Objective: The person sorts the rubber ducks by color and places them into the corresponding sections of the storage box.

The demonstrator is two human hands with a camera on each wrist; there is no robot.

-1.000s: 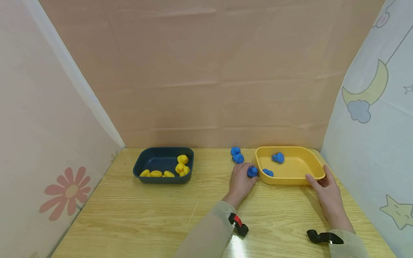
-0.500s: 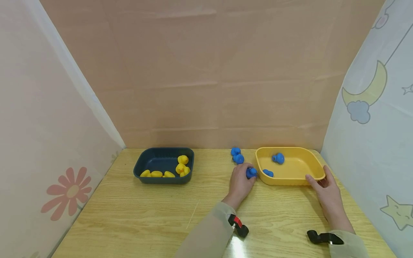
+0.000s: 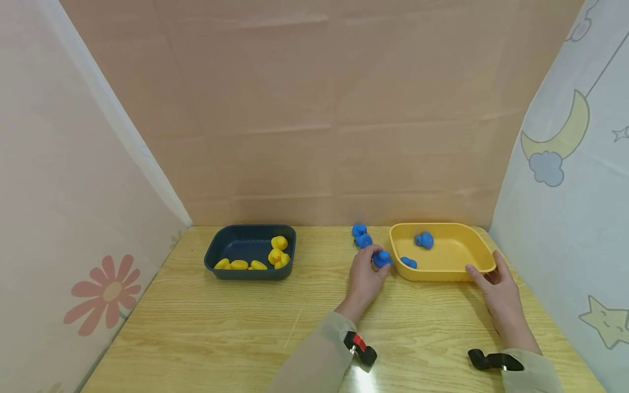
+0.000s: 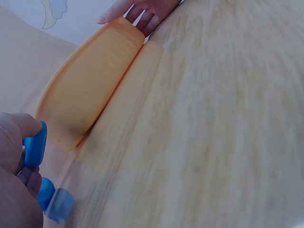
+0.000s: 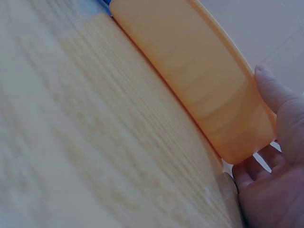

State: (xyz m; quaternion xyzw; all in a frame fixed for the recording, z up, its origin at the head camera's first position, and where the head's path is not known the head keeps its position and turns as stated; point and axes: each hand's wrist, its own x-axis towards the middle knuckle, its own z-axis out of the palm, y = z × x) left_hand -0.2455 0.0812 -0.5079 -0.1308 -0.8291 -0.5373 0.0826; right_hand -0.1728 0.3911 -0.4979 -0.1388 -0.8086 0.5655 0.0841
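Note:
My left hand (image 3: 365,277) pinches a blue rubber duck (image 3: 383,258) between thumb and fingers, just left of the yellow tray (image 3: 434,275). In the left wrist view this toy duck (image 4: 36,146) shows beside the tray's wall (image 4: 90,78). At the tray's near right corner, my right hand (image 3: 502,300) grips the rim, its thumb on top and fingers around the outer side. Inside the tray lie two blue ducks, one toward the back (image 3: 425,240) and one by the near left wall (image 3: 409,263). Two more blue ducks (image 3: 362,240) sit on the table behind my left hand.
A dark blue tray (image 3: 248,275) stands to the left on the wooden table (image 3: 236,333), with several yellow rubber ducks (image 3: 275,256) in it. A brown backdrop (image 3: 314,136) rises behind the table, and patterned panels (image 3: 565,245) flank both sides.
The blue duck in my left hand has shifted slightly left and up, and it now tilts differently in my fingers. My right hand and both trays stay put.

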